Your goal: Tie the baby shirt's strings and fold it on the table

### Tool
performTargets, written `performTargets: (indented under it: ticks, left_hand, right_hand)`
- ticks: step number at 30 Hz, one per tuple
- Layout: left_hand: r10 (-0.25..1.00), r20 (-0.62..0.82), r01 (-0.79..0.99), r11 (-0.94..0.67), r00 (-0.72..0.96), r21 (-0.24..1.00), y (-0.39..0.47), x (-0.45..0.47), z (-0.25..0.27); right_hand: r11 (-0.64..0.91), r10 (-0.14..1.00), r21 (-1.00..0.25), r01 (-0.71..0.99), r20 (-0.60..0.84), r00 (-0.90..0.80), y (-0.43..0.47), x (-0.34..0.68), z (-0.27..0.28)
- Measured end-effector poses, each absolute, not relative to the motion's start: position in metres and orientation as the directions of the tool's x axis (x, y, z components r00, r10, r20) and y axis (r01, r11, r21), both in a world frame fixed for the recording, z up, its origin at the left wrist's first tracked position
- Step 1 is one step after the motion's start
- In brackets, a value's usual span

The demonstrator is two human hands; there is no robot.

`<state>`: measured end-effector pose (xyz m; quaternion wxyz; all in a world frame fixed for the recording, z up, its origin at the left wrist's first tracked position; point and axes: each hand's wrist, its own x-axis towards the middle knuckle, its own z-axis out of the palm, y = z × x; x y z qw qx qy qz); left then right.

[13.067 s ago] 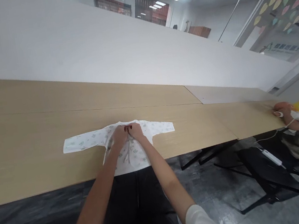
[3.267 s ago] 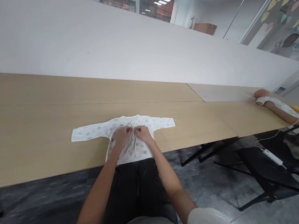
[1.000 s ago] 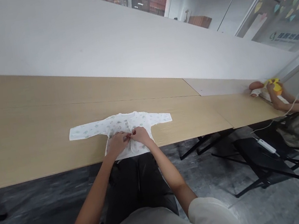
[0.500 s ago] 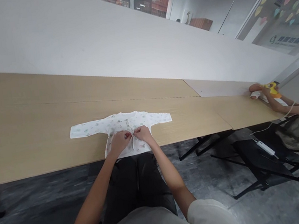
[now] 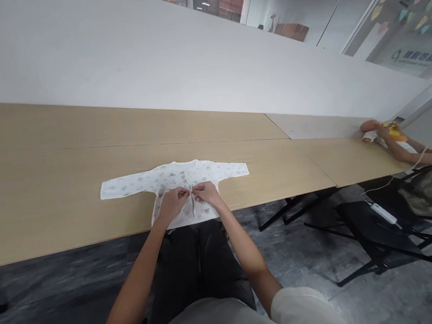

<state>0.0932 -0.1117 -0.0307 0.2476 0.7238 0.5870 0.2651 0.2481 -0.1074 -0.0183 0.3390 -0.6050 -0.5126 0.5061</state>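
Observation:
A small white baby shirt (image 5: 170, 178) with a scattered print lies flat on the table, its sleeves spread to both sides and its hem at the front edge. My left hand (image 5: 174, 202) pinches the cloth at the front opening, a little below the middle of the chest. Opposite it, my right hand (image 5: 206, 192) pinches the other side of the same opening. The fingertips of both hands nearly meet there, and they hide whatever fastening lies between them. Below the hands, the two front edges run down to the hem.
The long wooden table (image 5: 40, 177) runs along a white wall (image 5: 103, 59). At the far right another person's arms (image 5: 409, 152) hold a doll in yellow and white (image 5: 392, 131). Black folding chairs (image 5: 372, 230) stand right of me, with a white power strip (image 5: 384, 212) on one.
Both hands stay at the shirt's front opening, with only slight finger movement. The shirt lies as before; the view has shifted a little.

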Motion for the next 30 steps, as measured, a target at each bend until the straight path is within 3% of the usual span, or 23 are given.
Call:
performTargets:
  ticks: [15, 30]
  left_hand:
    - [0.984, 0.045, 0.685, -0.151, 0.17, 0.712, -0.108, 0.089, -0.029]
    - [0.989, 0.087, 0.812, -0.146, 0.117, 0.565, -0.117, 0.097, -0.026]
  right_hand:
    - [-0.08, 0.991, -0.924, 0.373, -0.116, -0.074, -0.109, 0.247, -0.029]
    - [0.006, 0.999, -0.863, 0.506, -0.019, -0.044, -0.111, 0.24, -0.021]
